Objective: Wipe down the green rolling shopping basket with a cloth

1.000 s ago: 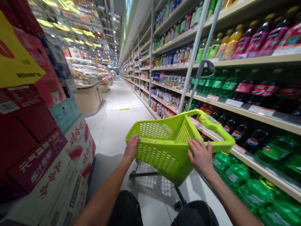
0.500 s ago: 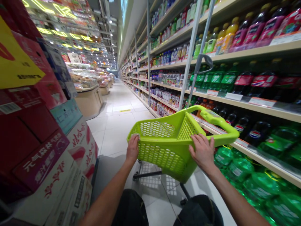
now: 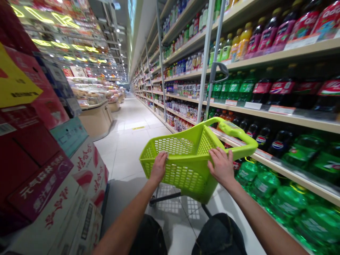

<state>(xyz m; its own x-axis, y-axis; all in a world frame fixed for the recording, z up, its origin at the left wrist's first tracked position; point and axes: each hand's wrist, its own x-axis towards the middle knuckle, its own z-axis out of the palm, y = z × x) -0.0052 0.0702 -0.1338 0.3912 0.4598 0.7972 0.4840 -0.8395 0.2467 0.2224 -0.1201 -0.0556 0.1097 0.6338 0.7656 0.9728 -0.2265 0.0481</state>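
Observation:
A lime-green plastic shopping cart (image 3: 186,173) with perforated sides stands sideways before me, its handle to the right. Its basket holds nothing that I can see. My left hand (image 3: 159,166) is closed at the near rim, left of the middle. Under its fingertips shows a small whitish wipe (image 3: 166,154), mostly hidden, pressed against the rim. Further right, my right hand (image 3: 221,164) grips the same rim close to the handle, fingers hooked over the top and thumb raised.
Drink shelves (image 3: 292,113) run along the right, with large green bottles (image 3: 285,198) at the bottom. Stacked drink cartons (image 3: 39,170) stand close on my left. A tiled aisle (image 3: 127,131) stretches ahead past a bakery counter (image 3: 94,120). A grey metal ladder hook (image 3: 220,71) hangs by the shelves.
My left hand has slid right along the rim, from near the cart's front end toward the middle, with the wipe. My right hand keeps its grip. The view has shifted slightly.

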